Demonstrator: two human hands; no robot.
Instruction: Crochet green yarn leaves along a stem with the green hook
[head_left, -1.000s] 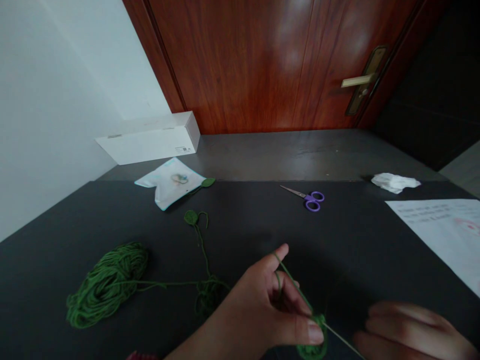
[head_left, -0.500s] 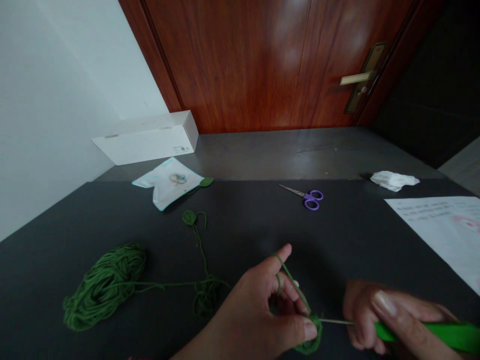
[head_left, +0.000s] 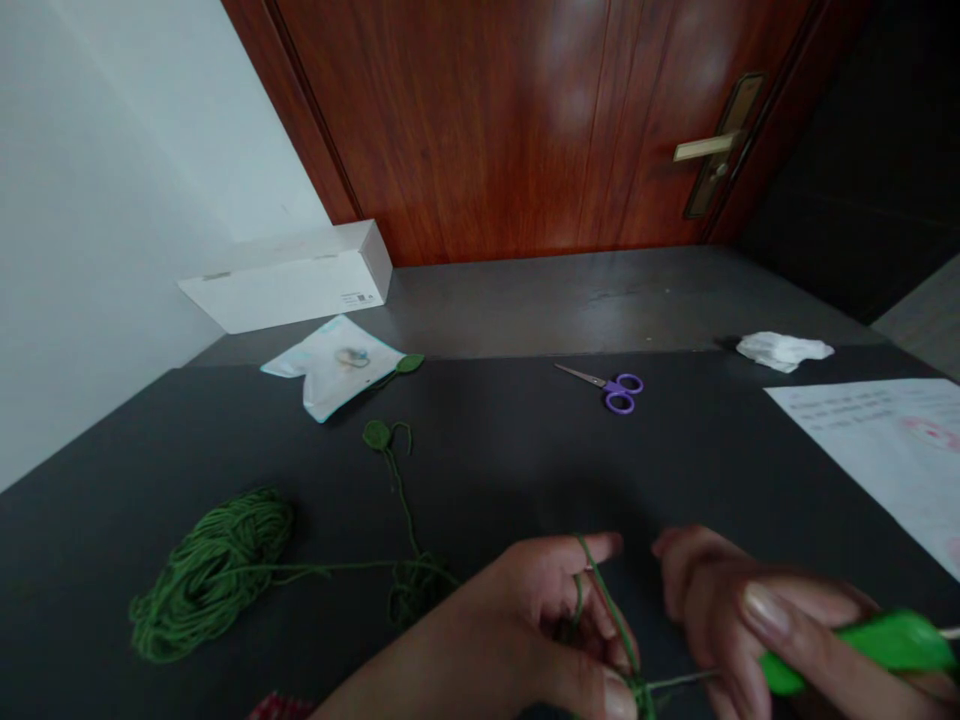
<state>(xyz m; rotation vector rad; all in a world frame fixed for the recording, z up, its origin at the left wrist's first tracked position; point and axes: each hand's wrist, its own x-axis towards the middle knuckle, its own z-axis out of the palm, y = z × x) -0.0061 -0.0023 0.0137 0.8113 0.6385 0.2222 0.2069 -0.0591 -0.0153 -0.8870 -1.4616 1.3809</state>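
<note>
The crochet hook [head_left: 862,642] meets the yarn piece [head_left: 641,695]

The left hand [head_left: 510,640] is nearly closed, pinching the piece at the bottom edge, with yarn running up over its forefinger. The right hand [head_left: 750,625] grips the hook, whose shaft lies almost level, pointing left into the piece. Farther along the counter [head_left: 525,470] lie a green skein [head_left: 210,575], a crocheted leaf [head_left: 377,435], purple scissors [head_left: 619,392] and a printed sheet [head_left: 870,440], its writing too blurred to read.
</note>
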